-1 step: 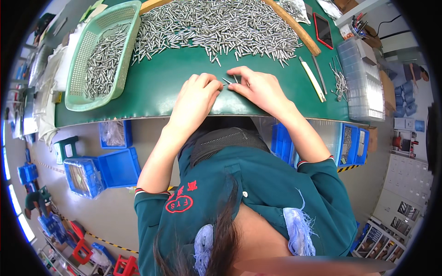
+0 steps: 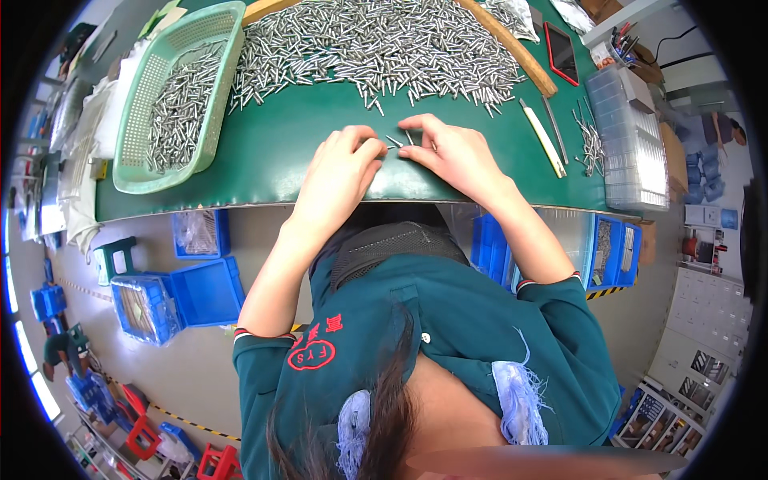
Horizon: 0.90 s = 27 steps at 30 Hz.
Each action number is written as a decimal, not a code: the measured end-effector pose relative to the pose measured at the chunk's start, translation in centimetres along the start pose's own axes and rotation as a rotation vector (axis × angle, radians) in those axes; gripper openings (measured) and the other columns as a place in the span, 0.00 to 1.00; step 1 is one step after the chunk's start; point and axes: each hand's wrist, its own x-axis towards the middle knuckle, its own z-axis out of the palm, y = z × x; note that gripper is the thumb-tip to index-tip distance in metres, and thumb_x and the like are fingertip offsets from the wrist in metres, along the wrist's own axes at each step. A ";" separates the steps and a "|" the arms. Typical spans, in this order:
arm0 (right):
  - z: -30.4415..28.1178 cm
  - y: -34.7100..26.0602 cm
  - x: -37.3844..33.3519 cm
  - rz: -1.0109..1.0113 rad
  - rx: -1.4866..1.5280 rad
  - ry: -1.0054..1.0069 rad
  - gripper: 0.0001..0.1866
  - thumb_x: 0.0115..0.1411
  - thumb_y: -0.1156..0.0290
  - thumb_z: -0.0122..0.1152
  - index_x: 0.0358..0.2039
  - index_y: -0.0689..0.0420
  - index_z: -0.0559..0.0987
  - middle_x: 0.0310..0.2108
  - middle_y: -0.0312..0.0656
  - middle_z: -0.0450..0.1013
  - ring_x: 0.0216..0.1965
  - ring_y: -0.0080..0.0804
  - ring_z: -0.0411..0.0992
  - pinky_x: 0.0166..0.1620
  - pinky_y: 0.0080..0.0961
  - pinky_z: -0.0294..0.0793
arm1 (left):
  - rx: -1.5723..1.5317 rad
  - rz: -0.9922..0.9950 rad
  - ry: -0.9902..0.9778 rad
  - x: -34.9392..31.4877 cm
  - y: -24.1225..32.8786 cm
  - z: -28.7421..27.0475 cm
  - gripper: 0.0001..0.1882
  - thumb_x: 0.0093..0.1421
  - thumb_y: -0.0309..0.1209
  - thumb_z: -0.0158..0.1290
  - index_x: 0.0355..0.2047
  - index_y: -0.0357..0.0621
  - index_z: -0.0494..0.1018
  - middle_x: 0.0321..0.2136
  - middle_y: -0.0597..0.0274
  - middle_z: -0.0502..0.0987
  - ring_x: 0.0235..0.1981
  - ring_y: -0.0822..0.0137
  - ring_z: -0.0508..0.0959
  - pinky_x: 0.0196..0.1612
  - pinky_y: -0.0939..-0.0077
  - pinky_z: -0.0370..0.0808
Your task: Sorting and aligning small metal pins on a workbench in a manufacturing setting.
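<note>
On the green tabletop (image 2: 280, 156), near its front edge, my two hands face each other. My left hand (image 2: 346, 164) is closed with its fingers curled; what lies inside is hidden. My right hand (image 2: 454, 158) holds its thumb and forefinger apart in a C shape, its other fingers bent beneath. Between the hands lies a small metal pin (image 2: 394, 142), with another pin (image 2: 410, 138) inside the right hand's gap; whether that one is touched, I cannot tell. A broad pile of similar pins (image 2: 376, 44) spreads beyond both hands.
At the left stands a pale green basket (image 2: 128, 156) partly filled with pins. Wooden strips (image 2: 516, 48) border the pile. To the right lie a cutter-like tool (image 2: 544, 140), a thin metal rod (image 2: 554, 128), loose longer pins (image 2: 590, 148), clear plastic boxes (image 2: 632, 160) and a red-edged phone (image 2: 561, 54).
My left thumb and forefinger have parted slightly. My right hand has shifted a little to the right, widening the gap between the hands. The pile and basket stay put.
</note>
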 end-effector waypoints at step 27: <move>1.6 0.2 -0.1 -0.184 0.040 0.025 0.13 0.56 0.62 0.57 0.42 0.48 0.79 0.32 0.36 0.77 0.31 0.33 0.75 0.34 0.26 0.73 | 0.092 -0.155 0.020 -0.6 0.5 0.3 0.08 0.52 0.30 0.56 0.30 0.42 0.70 0.29 0.59 0.70 0.33 0.58 0.72 0.36 0.66 0.70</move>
